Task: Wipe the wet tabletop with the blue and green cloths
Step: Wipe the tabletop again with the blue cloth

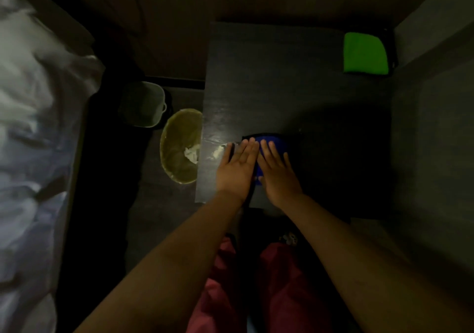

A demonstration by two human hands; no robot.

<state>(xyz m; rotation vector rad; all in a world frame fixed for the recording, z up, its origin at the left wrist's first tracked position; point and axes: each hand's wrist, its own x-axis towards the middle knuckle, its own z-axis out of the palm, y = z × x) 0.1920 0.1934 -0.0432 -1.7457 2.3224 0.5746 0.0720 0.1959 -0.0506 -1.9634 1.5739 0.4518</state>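
The blue cloth [278, 141] lies flat near the front left of the dark tabletop [277, 81]. Both my hands press on it side by side with straight fingers: my left hand [237, 167] covers its left part, my right hand [277, 171] its middle. Most of the cloth is hidden under them. A wet, shiny streak [218, 140] shows on the table just left of my left hand. The green cloth [364, 53] lies folded at the table's far right corner, well away from both hands.
On the floor left of the table stand a yellowish bin [179, 145] holding crumpled white paper and a grey tub [142, 103]. A bed with white sheets [30, 127] fills the left side. A wall [433, 102] borders the table on the right.
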